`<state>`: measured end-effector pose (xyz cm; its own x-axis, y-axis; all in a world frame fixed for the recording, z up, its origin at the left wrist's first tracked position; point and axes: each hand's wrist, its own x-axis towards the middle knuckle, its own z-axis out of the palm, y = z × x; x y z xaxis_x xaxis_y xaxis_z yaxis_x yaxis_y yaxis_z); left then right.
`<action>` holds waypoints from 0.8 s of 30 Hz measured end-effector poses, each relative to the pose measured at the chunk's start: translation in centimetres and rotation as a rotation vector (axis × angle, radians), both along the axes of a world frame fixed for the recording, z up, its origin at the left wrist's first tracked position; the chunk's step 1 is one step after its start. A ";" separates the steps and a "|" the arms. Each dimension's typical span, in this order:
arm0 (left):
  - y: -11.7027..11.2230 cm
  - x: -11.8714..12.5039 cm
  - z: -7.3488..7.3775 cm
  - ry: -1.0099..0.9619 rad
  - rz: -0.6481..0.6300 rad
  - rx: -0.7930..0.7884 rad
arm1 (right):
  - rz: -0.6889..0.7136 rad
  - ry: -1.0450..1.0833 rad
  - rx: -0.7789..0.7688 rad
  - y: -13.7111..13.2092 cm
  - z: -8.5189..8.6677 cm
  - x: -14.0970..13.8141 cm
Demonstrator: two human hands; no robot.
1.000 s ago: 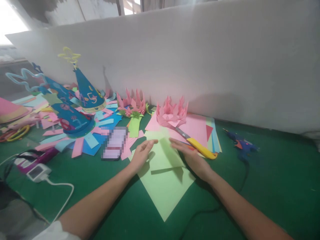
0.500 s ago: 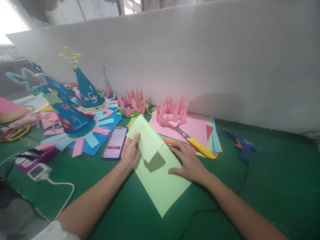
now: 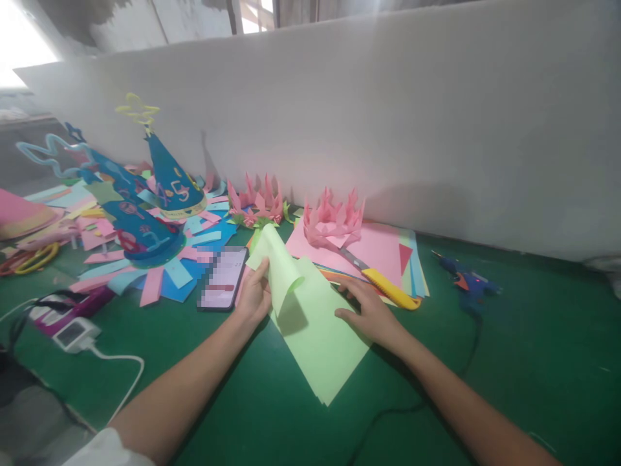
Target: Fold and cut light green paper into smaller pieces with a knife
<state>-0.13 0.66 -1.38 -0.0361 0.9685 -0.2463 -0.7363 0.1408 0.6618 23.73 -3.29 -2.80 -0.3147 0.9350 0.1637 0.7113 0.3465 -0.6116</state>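
My left hand (image 3: 253, 296) pinches the left edge of a curled green sheet (image 3: 282, 268), which rises above flat green paper (image 3: 326, 343) on the table (image 3: 543, 369). My right hand (image 3: 371, 312), fingers loosely spread, is at the paper's right edge. Left lies a phone (image 3: 224, 279); far right, a glue gun (image 3: 471, 279).

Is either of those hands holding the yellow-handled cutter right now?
No, the yellow-handled cutter lies across pink paper beyond the right hand, while the left hand grips a curled light green sheet.
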 end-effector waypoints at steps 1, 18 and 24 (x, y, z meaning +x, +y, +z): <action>0.0 0.0 -0.1 -0.008 -0.011 -0.009 | -0.004 -0.007 0.022 -0.1 0.0 -0.1; -0.2 0.4 0.9 -0.073 -0.036 -0.133 | -0.102 0.386 -0.073 -0.4 -0.5 -1.0; -0.2 0.3 0.7 -0.072 -0.022 -0.095 | -0.143 0.505 0.010 -0.6 0.0 -1.4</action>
